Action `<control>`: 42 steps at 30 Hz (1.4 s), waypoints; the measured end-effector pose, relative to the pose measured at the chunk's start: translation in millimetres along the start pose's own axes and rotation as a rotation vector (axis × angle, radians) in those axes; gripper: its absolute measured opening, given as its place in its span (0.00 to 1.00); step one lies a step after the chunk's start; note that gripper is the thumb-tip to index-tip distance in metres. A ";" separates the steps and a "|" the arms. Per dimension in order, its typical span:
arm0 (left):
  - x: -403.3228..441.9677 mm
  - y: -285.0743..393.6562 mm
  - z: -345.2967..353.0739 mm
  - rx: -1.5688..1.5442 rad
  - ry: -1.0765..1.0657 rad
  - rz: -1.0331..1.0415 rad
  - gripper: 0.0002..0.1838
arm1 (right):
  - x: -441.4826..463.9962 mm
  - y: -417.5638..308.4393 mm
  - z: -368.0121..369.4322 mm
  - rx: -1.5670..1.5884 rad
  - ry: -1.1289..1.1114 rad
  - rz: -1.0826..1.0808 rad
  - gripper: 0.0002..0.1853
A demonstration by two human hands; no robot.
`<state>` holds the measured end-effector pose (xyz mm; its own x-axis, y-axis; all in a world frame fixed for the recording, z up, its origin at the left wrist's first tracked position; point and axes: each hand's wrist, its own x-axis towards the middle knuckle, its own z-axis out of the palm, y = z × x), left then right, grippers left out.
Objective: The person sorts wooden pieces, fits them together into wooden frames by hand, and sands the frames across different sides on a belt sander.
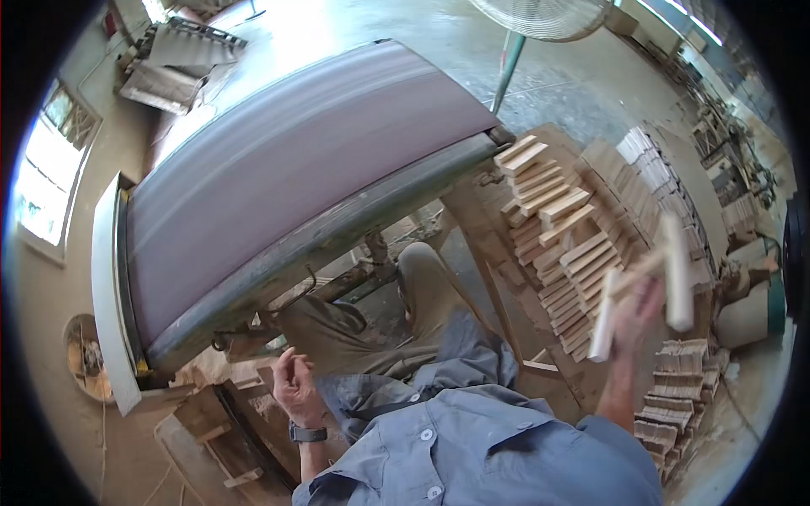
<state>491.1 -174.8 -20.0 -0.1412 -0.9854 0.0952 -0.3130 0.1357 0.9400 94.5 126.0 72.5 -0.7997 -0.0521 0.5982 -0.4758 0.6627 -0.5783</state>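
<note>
My right hand [639, 316] grips an H-shaped wooden piece [677, 278], two pale bars joined by a crosspiece, held up at the right. Motion blurs it a little. Below it are rows of stacked wooden pieces [561, 211]. My left hand [295, 384], with a watch on the wrist, hovers in front of my body near the lower left end of the belt sander. Its fingers are loosely bent and a little apart, with nothing visible in them. The wide purple-brown sanding belt [312, 185] stretches across the view, its surface streaked.
A green metal rail [354, 215] edges the belt on my side. Behind the belt stands a fan [548, 17] on a green pole. More wooden stacks [679, 388] lie at the lower right. A wooden box-like frame [211, 447] sits at the lower left.
</note>
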 end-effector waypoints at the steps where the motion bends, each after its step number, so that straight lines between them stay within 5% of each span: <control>1: -1.9 1.9 3.9 -0.115 -0.059 -0.047 0.13 | -8.4 -17.5 21.5 0.145 -0.268 0.066 0.17; 2: -3.7 14.0 5.3 -0.246 -0.145 -0.127 0.15 | -18.1 -42.6 43.0 0.286 -0.536 0.130 0.12; 7: -15.1 51.8 1.9 -0.434 -0.412 -0.179 0.29 | -87.1 -181.5 104.1 0.586 -0.765 -0.899 0.13; 10: -18.1 63.7 -11.4 -0.824 -0.614 -0.409 0.44 | -138.7 -206.6 116.5 0.624 -0.929 -1.008 0.17; 12: -22.5 78.9 -20.2 -0.746 -0.567 -0.422 0.35 | -156.7 -213.9 118.0 0.633 -0.975 -1.147 0.16; 19: -43.7 50.9 -25.8 -0.686 -0.372 -0.545 0.22 | -173.5 -207.6 116.5 0.702 -1.047 -1.114 0.16; 42: -59.8 24.3 -30.2 -0.629 -0.280 -0.617 0.19 | -196.2 -204.4 119.2 0.656 -1.208 -1.107 0.13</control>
<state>520.4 -115.7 7.1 -0.3664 -0.7928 -0.4870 0.1479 -0.5664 0.8107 305.0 -88.2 7.3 0.3158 -0.9014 0.2961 -0.7448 -0.4289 -0.5111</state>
